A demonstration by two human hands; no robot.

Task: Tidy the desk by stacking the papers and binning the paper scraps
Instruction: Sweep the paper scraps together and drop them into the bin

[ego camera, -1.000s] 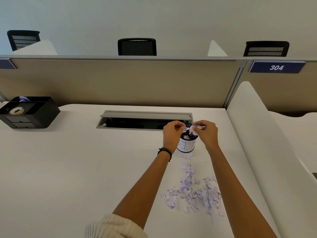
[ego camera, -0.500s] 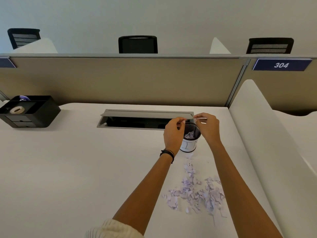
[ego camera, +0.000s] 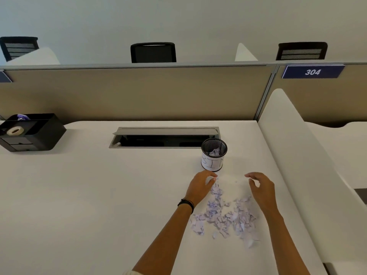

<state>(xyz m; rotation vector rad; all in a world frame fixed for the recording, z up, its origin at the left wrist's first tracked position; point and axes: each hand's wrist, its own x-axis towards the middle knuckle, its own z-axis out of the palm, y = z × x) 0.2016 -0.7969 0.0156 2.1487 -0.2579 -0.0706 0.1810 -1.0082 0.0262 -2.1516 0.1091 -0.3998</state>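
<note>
A small black mesh bin [ego camera: 214, 154] with a white paper label stands on the white desk [ego camera: 89, 195], with a few scraps inside it. In front of it lies a loose pile of torn paper scraps [ego camera: 224, 217]. My left hand [ego camera: 199, 186] hovers at the pile's far left edge, fingers loosely curved and holding nothing. Over the pile's far right edge, my right hand [ego camera: 261, 188] hangs the same way, fingers relaxed and empty. Both hands sit just short of the bin.
A grey cable tray [ego camera: 164, 137] with a raised lid is sunk into the desk behind the bin. A black desk organiser [ego camera: 31, 132] holding a tape roll stands at the far left. A white divider [ego camera: 297, 159] bounds the desk on the right.
Both hands have let scraps fall into the bin and drawn back toward me, down to the far edge of the scrap pile.
</note>
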